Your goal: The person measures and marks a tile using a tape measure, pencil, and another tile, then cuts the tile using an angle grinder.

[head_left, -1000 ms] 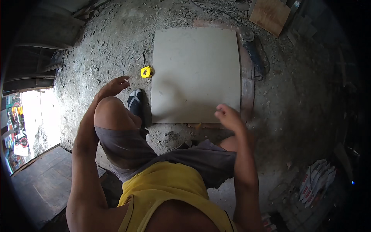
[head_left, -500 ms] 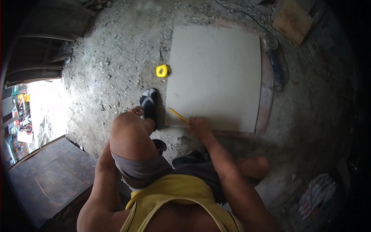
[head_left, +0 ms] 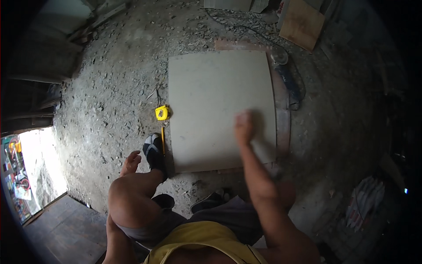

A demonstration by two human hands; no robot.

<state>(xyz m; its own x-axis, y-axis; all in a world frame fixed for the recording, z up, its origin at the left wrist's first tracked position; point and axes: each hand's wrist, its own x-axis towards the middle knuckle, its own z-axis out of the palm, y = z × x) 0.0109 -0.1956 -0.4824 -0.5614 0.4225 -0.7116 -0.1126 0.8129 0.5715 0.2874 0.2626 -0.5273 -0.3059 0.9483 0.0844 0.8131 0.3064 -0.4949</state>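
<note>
A large pale grey square board or tile [head_left: 220, 88] lies flat in front of me. Over its right half is my right hand [head_left: 245, 125], smeared by motion, so its fingers do not show clearly. My left hand [head_left: 131, 163] is beside my raised left knee with fingers apart and nothing in it. A yellow pencil [head_left: 163, 141] lies on the ground between my left shoe [head_left: 152, 147] and the board's left edge. Just beyond the pencil sits a yellow tape measure [head_left: 162, 112], close to the same edge.
Reddish slabs [head_left: 284, 125] show under the board's right and far edges. What looks like a dark blue angle grinder [head_left: 288, 83] rests there, its cable curving behind. A brown panel [head_left: 302, 25] leans at the back right. Gravel covers the ground [head_left: 114, 88]; a dark wooden sheet [head_left: 66, 233] lies lower left.
My right hand has let go of the pencil, which now lies beside the board, and has moved right and farther out over the board. The whole view has shifted.
</note>
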